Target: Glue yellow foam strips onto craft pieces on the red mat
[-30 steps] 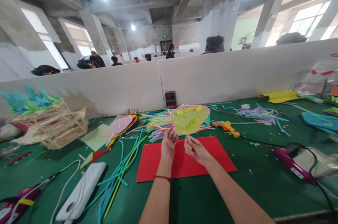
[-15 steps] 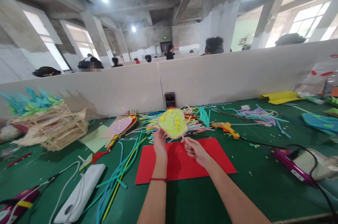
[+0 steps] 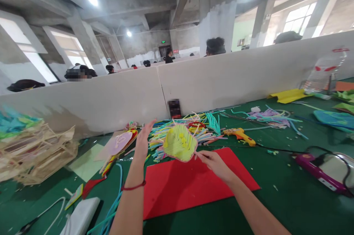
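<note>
My right hand point(image 3: 214, 162) pinches the short handle of a small yellow-green hand fan point(image 3: 179, 142) with a pinkish edge. The fan is held up over the far edge of a red sheet point(image 3: 190, 189), with yellow shapes on its face. To the left of the fan, my left hand point(image 3: 142, 140) is raised with fingers stretched out, apart from the fan and holding nothing. Behind the fan lies a heap of coloured fuzzy sticks point(image 3: 160, 131). A lilac fan-like piece point(image 3: 120, 144) lies left of my left hand.
An orange-yellow glue gun point(image 3: 240, 136) lies to the right, its cable running to a purple device point(image 3: 318, 174). A wooden stick frame point(image 3: 41, 154) and a white power strip point(image 3: 81, 216) are at left. A white partition point(image 3: 221, 83) closes the table's back; people sit beyond it.
My left hand has let go of the fan's edge and moved left, its fingers now stretched out. The fan has tilted and sits slightly lower in my right hand. The view has shifted right.
</note>
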Available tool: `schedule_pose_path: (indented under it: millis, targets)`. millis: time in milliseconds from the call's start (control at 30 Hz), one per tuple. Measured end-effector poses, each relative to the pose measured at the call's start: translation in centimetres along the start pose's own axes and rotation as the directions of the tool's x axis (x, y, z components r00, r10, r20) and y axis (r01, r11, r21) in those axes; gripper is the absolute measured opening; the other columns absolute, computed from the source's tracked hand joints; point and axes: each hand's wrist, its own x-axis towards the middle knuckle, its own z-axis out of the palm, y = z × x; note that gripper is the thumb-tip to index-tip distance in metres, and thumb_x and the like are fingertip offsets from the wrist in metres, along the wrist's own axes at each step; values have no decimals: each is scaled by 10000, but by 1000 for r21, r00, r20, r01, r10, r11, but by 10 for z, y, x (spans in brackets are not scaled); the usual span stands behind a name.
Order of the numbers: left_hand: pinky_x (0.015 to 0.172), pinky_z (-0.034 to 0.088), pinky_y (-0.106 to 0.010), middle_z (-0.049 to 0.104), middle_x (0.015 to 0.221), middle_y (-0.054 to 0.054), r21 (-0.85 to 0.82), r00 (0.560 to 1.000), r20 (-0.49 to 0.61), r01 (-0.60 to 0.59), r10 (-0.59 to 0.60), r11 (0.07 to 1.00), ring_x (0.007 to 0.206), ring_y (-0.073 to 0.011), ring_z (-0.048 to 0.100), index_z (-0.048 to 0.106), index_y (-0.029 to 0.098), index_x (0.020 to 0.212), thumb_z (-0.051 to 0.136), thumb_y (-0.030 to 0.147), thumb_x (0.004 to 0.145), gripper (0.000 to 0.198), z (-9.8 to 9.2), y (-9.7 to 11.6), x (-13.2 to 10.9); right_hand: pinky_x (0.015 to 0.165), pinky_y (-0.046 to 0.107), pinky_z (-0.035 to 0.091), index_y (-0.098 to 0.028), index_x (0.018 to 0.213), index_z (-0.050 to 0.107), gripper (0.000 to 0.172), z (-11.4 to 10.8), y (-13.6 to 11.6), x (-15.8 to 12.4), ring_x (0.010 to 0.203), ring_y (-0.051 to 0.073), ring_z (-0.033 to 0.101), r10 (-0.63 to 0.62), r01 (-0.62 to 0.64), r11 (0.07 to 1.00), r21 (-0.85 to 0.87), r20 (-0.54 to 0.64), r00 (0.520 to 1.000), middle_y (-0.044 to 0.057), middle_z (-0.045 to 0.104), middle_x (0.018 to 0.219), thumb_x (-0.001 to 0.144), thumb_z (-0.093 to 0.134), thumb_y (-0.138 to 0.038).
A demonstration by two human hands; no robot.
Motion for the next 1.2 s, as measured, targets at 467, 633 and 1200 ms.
schedule_pose_path:
  millis: [467, 633, 1200]
  targets:
    - [898, 480, -402, 646, 1173, -115, 272, 928, 363, -17, -86, 962, 1030, -257, 616, 589, 159, 1189, 574, 328, 773, 450, -4, 11, -17, 443, 224, 260, -162, 821, 652, 451, 6, 10, -2, 465, 74, 322, -45, 45, 977, -210, 3, 999, -46, 425, 531, 773, 535, -595]
    - [870, 481, -399, 694, 1045, -98, 308, 934, 351, -52, -62, 950, 944, -245, 633, 641, 148, 1102, 579, 235, 742, 375, 9, 7, -18, 467, 215, 340, -160, 752, 577, 449, 11, 10, -4, 478, 75, 444, -6, 16, 989, -147, 69, 998, -18, 533, 589, 766, 541, -607]
    - [1090, 279, -424, 589, 1270, -109, 121, 948, 246, 176, -201, 977, 1242, -259, 482, 642, 184, 1111, 449, 453, 862, 415, -16, 33, -29, 383, 206, 221, -165, 705, 538, 481, 14, 9, -13, 380, 49, 320, 41, -40, 999, -13, 176, 983, -56, 461, 484, 698, 590, -643]
